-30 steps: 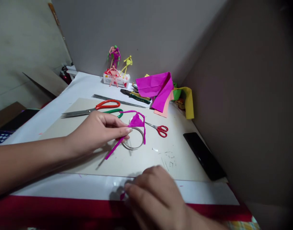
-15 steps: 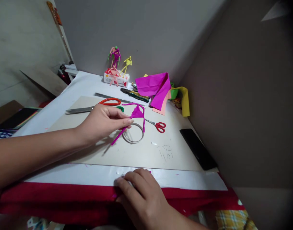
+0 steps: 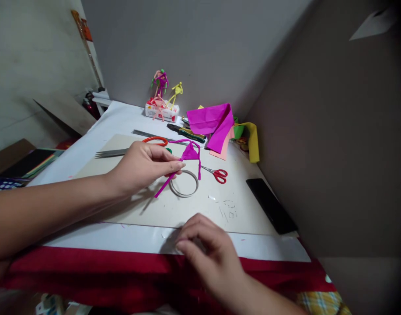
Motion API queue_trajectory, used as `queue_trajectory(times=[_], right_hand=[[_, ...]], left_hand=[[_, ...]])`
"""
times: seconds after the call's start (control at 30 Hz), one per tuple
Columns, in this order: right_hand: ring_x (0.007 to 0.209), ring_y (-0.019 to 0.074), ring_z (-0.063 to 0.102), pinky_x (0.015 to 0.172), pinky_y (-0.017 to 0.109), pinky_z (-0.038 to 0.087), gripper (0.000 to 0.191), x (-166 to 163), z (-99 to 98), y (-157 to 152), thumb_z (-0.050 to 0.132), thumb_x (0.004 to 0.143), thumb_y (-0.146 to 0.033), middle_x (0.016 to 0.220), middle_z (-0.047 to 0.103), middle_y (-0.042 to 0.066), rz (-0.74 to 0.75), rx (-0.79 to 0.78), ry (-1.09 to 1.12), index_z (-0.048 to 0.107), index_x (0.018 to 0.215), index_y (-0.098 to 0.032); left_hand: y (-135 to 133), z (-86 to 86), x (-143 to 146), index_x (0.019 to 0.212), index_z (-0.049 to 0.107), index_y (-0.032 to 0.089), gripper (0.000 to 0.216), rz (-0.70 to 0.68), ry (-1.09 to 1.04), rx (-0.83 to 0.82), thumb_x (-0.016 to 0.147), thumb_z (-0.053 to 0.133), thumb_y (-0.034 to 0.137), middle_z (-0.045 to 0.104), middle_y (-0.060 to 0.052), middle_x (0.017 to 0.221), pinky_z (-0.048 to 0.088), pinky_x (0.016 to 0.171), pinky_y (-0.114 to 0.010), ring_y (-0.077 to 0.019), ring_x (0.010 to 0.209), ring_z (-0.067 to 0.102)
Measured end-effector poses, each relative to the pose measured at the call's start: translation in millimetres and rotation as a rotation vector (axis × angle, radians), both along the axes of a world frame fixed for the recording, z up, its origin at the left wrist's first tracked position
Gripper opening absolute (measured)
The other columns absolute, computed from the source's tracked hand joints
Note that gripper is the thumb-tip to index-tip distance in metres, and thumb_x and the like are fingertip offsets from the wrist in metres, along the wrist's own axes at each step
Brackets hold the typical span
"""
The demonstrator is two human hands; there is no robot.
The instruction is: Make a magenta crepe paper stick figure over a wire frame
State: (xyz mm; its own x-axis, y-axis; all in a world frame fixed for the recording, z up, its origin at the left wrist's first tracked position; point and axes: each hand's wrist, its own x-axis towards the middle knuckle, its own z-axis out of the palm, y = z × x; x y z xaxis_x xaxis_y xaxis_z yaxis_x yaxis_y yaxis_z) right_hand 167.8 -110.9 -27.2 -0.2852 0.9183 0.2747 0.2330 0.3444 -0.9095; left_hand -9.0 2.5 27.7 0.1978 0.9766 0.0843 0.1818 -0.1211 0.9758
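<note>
My left hand (image 3: 151, 168) pinches a magenta paper-wrapped wire figure (image 3: 190, 152) between thumb and fingers, holding it above the board. The figure has a triangular body and thin limbs, one hanging at the right and one slanting down to the left. Just below it lies a thin roll of tape (image 3: 184, 195). My right hand (image 3: 208, 251) is raised over the front edge, fingers curled and thumb tip near the index finger; whether anything is in them is too small to make out. Small red-handled scissors (image 3: 220, 176) lie right of the figure.
Large scissors (image 3: 111, 153) lie partly behind my left hand. Pliers (image 3: 187, 132), wire rods (image 3: 151, 134) and magenta crepe paper (image 3: 216, 122) are farther back. Small wire figures (image 3: 176, 91) stand on a tissue pack (image 3: 161, 113). A black phone (image 3: 270, 205) lies at the right.
My right hand has lifted and turned from the table's front edge, moving slightly right, with its fingers now curled. My left hand still holds the magenta figure; the view has shifted a little.
</note>
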Motion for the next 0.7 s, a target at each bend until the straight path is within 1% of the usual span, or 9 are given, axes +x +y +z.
queue_trajectory(times=[0.07, 0.2, 0.33, 0.4, 0.47, 0.53, 0.57, 0.63, 0.7], right_hand=[[0.071, 0.0139, 0.059, 0.064, 0.025, 0.049, 0.007, 8, 19.0, 18, 0.065, 0.081, -0.018, 0.075, 0.062, 0.003, -0.019, -0.159, 0.077, 0.065, 0.074, -0.017], [0.072, 0.0138, 0.056, 0.066, 0.027, 0.047, 0.007, 20, 38.3, 52, 0.069, 0.079, -0.023, 0.077, 0.061, 0.002, 0.023, -0.240, 0.195, 0.067, 0.074, -0.018], [0.076, 0.0161, 0.056, 0.072, 0.032, 0.046, 0.004, 20, 43.5, 78, 0.070, 0.078, -0.021, 0.079, 0.061, 0.002, 0.035, -0.134, 0.158, 0.069, 0.074, -0.020], [0.083, 0.0177, 0.055, 0.080, 0.035, 0.044, 0.003, 19, 43.7, 89, 0.072, 0.075, -0.020, 0.084, 0.058, 0.003, -0.043, -0.018, 0.101, 0.072, 0.073, -0.021], [0.097, 0.0203, 0.052, 0.090, 0.037, 0.041, 0.004, 19, 41.3, 97, 0.074, 0.073, -0.019, 0.094, 0.057, 0.005, -0.135, 0.061, 0.060, 0.074, 0.071, -0.023], [0.111, 0.0226, 0.048, 0.097, 0.037, 0.036, 0.005, 19, 36.5, 102, 0.075, 0.072, -0.019, 0.100, 0.059, 0.005, -0.166, 0.058, 0.058, 0.075, 0.071, -0.024], [0.112, 0.0227, 0.049, 0.097, 0.036, 0.037, 0.006, 19, 33.7, 104, 0.075, 0.072, -0.019, 0.098, 0.061, 0.005, -0.159, 0.027, 0.068, 0.075, 0.071, -0.024], [0.098, 0.0206, 0.056, 0.088, 0.034, 0.042, 0.005, 20, 29.0, 105, 0.074, 0.074, -0.020, 0.085, 0.064, 0.003, -0.129, -0.046, 0.098, 0.075, 0.071, -0.024], [0.078, 0.0168, 0.057, 0.077, 0.031, 0.045, 0.006, 21, 27.0, 104, 0.073, 0.076, -0.021, 0.072, 0.061, 0.000, -0.103, -0.105, 0.128, 0.074, 0.071, -0.023]], left_hand=[[1, -0.2, -1, 0.071, 0.074, 0.017, 0.012, -0.024, -0.006, -0.026, 0.069, 0.078, 0.028, 0.074, 0.000, 0.068, 0.051, 0.060, -0.015, -0.0110, 0.065, 0.067], [1, 2.1, -1, 0.071, 0.074, 0.017, 0.011, -0.054, 0.009, -0.067, 0.071, 0.077, 0.028, 0.074, 0.001, 0.067, 0.050, 0.059, -0.015, -0.0111, 0.065, 0.066], [3, 3.2, -2, 0.068, 0.074, 0.017, 0.011, -0.059, 0.035, -0.085, 0.071, 0.076, 0.027, 0.075, 0.000, 0.068, 0.051, 0.059, -0.017, -0.0131, 0.065, 0.067], [5, 0.8, -2, 0.068, 0.073, 0.016, 0.013, -0.063, 0.045, -0.081, 0.071, 0.076, 0.029, 0.075, -0.001, 0.068, 0.051, 0.059, -0.018, -0.0134, 0.065, 0.067], [6, -2.9, -1, 0.069, 0.074, 0.016, 0.015, -0.065, 0.052, -0.069, 0.071, 0.075, 0.031, 0.075, -0.002, 0.069, 0.050, 0.059, -0.018, -0.0134, 0.065, 0.066], [5, -6.3, 0, 0.073, 0.075, 0.016, 0.015, -0.061, 0.060, -0.064, 0.073, 0.075, 0.031, 0.075, -0.002, 0.071, 0.050, 0.058, -0.018, -0.0131, 0.066, 0.066], [5, -7.5, 1, 0.074, 0.075, 0.017, 0.013, -0.062, 0.064, -0.068, 0.073, 0.074, 0.030, 0.075, -0.002, 0.072, 0.050, 0.059, -0.017, -0.0129, 0.066, 0.066], [5, -8.8, 2, 0.074, 0.076, 0.017, 0.012, -0.107, 0.070, -0.101, 0.074, 0.074, 0.029, 0.075, -0.002, 0.073, 0.050, 0.059, -0.017, -0.0124, 0.067, 0.066], [7, -9.4, 2, 0.072, 0.076, 0.016, 0.015, -0.219, 0.071, -0.181, 0.076, 0.072, 0.030, 0.075, -0.003, 0.070, 0.050, 0.060, -0.017, -0.0121, 0.065, 0.066]])
